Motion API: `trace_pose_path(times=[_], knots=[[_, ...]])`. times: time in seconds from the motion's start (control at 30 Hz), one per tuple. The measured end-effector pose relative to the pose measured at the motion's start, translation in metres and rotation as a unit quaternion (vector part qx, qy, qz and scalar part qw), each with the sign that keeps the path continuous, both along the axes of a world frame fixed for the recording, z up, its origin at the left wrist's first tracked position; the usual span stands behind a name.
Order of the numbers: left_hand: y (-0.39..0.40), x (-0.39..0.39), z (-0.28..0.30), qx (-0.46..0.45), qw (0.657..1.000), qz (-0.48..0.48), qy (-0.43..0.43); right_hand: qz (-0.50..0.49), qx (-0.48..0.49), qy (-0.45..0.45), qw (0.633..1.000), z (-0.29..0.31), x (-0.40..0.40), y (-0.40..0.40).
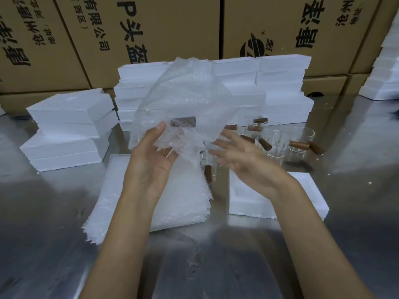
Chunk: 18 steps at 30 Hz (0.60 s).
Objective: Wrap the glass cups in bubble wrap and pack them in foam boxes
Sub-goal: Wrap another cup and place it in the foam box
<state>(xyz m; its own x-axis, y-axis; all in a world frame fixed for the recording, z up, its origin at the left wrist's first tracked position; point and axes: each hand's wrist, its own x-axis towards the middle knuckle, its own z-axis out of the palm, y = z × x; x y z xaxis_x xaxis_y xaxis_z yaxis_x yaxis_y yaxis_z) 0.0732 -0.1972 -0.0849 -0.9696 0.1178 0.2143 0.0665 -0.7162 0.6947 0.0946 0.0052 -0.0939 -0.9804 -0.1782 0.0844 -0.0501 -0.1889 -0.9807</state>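
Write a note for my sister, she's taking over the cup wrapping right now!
Left hand holds a bubble wrap sheet with a cup in it, wrap loose. Right hand is open beside it, blurred. Spare sheets lie below; an open foam box waits on the right. Unwrapped cups stand behind it. Nothing visibly packed here. Left: finish wrapping, box it, do the rest.

We take this for a packing station in a warehouse. Printed cardboard cartons [151, 29] wall the back. Stacked foam boxes [69, 130], a pile of bubble wrap sheets [183, 197] and glass cups [280, 141] sit on a steel counter [43, 234].
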Motion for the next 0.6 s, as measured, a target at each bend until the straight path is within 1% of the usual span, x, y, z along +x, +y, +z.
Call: trace_pose_path(times=[0.03,0.07,0.1,0.17,0.23,0.3,0.43,0.53,0.6], knots=[[0.002,0.001,0.000,-0.010,1.000,-0.006,0.005,0.039,0.026,0.005,0.999,-0.002,0.000,-0.006],[0.004,0.001,0.000,-0.028,0.999,-0.014,0.012,0.036,0.040,0.014,0.998,-0.003,-0.001,-0.011],[0.005,0.001,0.000,-0.048,0.998,-0.023,0.017,0.003,0.031,0.020,0.999,-0.003,-0.003,-0.015],[0.006,0.001,-0.001,-0.082,0.996,-0.040,0.017,-0.083,-0.024,0.017,0.996,-0.002,-0.007,-0.014],[0.008,0.001,-0.003,-0.128,0.990,-0.052,0.026,-0.123,-0.076,0.022,0.989,0.000,-0.008,-0.008],[0.010,0.001,-0.005,-0.187,0.981,-0.046,0.038,-0.148,-0.097,0.025,0.984,0.001,-0.008,-0.003],[0.013,0.002,-0.007,-0.275,0.960,-0.033,0.049,-0.210,-0.049,0.067,0.974,0.000,-0.007,-0.008],[0.011,0.003,-0.008,-0.368,0.927,0.007,0.078,-0.247,-0.028,0.112,0.962,0.001,-0.006,-0.011],[0.011,0.004,-0.009,-0.403,0.911,0.025,0.080,-0.244,-0.013,0.127,0.961,0.001,-0.004,-0.011]])
